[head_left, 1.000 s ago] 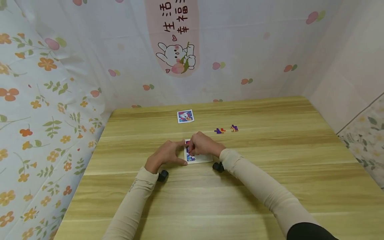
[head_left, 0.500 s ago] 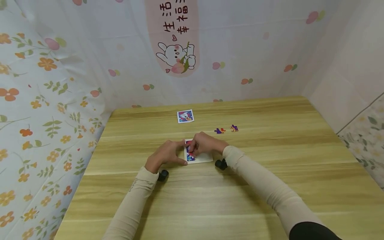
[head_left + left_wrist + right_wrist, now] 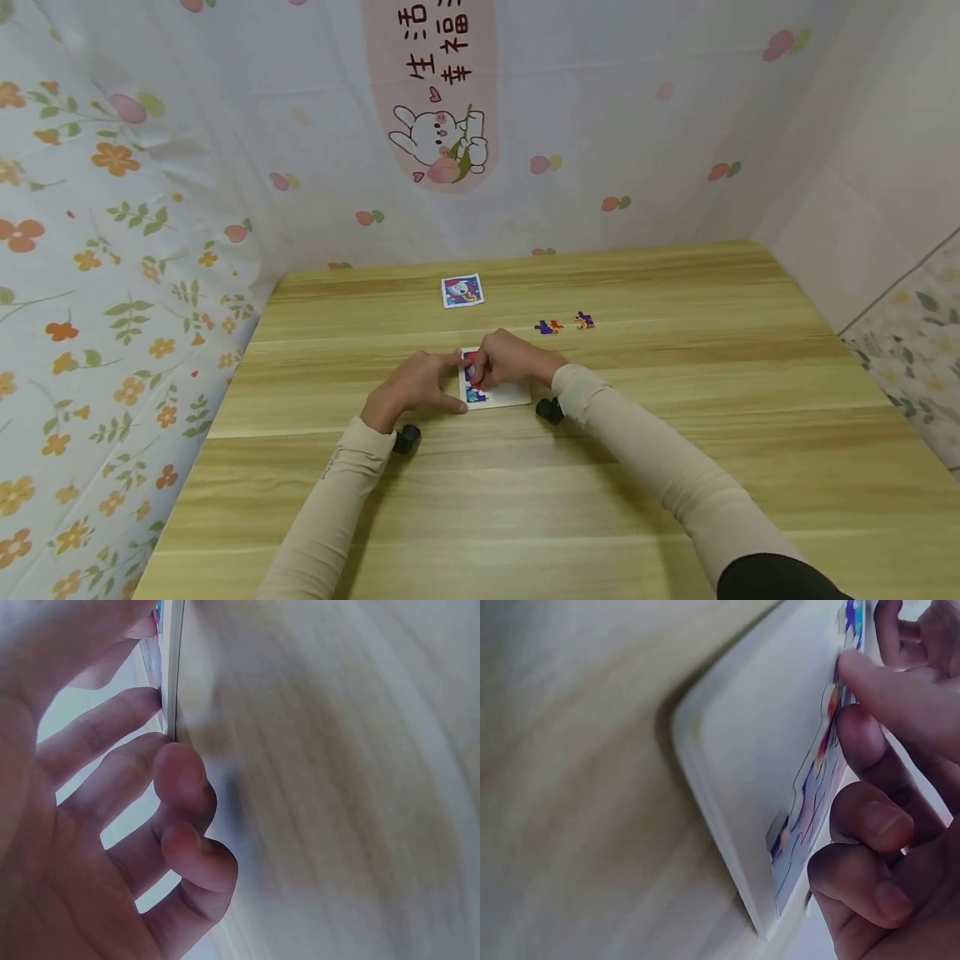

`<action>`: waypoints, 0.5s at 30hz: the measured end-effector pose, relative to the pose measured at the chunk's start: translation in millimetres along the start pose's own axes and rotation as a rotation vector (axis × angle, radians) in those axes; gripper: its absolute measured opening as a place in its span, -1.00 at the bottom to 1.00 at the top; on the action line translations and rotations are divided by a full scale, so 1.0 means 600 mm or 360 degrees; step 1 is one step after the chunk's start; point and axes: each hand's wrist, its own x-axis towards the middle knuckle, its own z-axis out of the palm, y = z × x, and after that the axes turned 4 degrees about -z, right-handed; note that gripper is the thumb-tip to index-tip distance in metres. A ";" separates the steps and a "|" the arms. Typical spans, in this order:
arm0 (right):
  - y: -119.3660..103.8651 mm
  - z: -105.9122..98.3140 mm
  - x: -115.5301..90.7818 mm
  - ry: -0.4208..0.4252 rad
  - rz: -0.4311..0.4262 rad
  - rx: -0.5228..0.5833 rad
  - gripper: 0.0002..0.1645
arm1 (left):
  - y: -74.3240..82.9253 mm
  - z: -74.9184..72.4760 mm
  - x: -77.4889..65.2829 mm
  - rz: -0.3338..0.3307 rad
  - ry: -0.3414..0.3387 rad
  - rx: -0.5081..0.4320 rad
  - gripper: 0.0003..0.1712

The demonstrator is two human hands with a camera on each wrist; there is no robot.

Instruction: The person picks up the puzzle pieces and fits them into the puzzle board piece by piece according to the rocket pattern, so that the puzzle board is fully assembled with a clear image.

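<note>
A white jigsaw board [image 3: 510, 397] lies flat on the table, its left part covered with colourful pieces and its right part bare. My left hand [image 3: 420, 385] grips the board's left side, thumb at the near corner and a finger at the far corner. In the left wrist view the board's edge [image 3: 174, 667] runs between thumb and fingers. My right hand [image 3: 508, 360] is over the assembled pieces, thumb and forefinger pinching a puzzle piece at their border; the fingers mostly hide it. The right wrist view shows fitted pieces [image 3: 806, 799] beside the bare board surface.
Two loose purple-and-orange piece groups, one left [image 3: 548, 327] and one right [image 3: 584, 320], lie beyond the board to the right. A small picture card [image 3: 462, 291] lies near the back of the wooden table [image 3: 675, 375]. Patterned cloth [image 3: 600, 125] hangs behind it.
My right hand shifts and turns slightly over the same spot on the board. The left hand, the board, the loose pieces and the card stay in place.
</note>
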 end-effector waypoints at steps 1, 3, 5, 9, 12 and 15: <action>0.000 0.000 0.000 -0.0001 -0.0003 -0.0016 -0.86 | 0.001 -0.001 0.000 -0.0007 -0.0006 0.0000 -0.10; 0.000 -0.001 -0.001 -0.0002 -0.0014 -0.0044 -0.86 | 0.002 -0.003 -0.001 -0.0024 -0.0023 -0.0006 -0.10; -0.001 -0.001 -0.002 -0.0004 -0.0020 -0.0076 -0.88 | 0.002 -0.005 -0.002 -0.0039 -0.0039 -0.0013 -0.09; -0.002 -0.002 -0.005 -0.0004 -0.0015 -0.0098 -0.87 | 0.003 -0.006 -0.002 -0.0034 -0.0031 -0.0015 -0.13; -0.002 -0.003 -0.006 -0.0012 -0.0037 -0.0103 -0.85 | 0.004 -0.003 0.001 -0.0018 0.0000 -0.0013 -0.23; 0.000 -0.006 -0.011 -0.0016 -0.0060 -0.0070 -0.86 | 0.006 0.000 0.004 -0.0011 0.0033 0.0014 -0.31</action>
